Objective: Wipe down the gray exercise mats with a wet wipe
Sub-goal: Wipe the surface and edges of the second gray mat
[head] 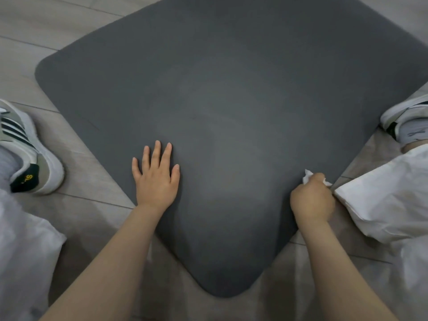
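A dark gray exercise mat lies on the floor, turned so one rounded corner points toward me. My left hand presses flat on the mat near its left edge, fingers straight and spread. My right hand grips a crumpled white wet wipe at the mat's right edge; only the wipe's upper tips show past the curled fingers.
Pale wood-look floor surrounds the mat. My left shoe, white with dark stripes, stands left of the mat. My right shoe sits at the mat's right edge, with a white trouser leg close beside my right hand.
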